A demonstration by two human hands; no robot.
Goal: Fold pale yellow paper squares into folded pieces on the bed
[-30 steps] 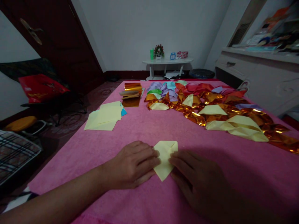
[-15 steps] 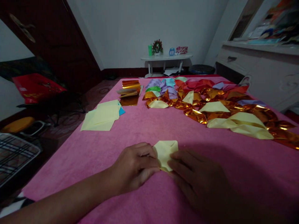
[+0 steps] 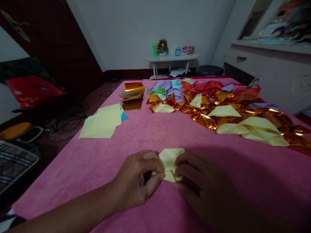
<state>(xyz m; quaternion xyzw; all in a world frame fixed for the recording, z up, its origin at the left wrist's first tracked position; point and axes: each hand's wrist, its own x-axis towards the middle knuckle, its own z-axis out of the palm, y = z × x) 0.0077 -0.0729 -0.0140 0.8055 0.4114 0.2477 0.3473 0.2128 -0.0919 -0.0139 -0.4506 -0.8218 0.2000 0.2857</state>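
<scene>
Tip [image 3: 169, 176] now folded, left hand [image 3: 136, 178] pinching paper [image 3: 170, 157]

Pink cloth-covered surface [image 3: 136, 139] carries pale-yellow paper sheets [image 3: 107, 118], shiny gold foil sheets [image 3: 132, 104], multicoloured folded paper shapes [image 3: 224, 111] and a small folded yellow paper [image 3: 168, 158].

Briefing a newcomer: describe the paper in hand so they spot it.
On the pink cloth, look between the left hand and right hand. The folded yellow paper there is the only one the hands touch, unlike the flat yellow sheets beyond.
</scene>
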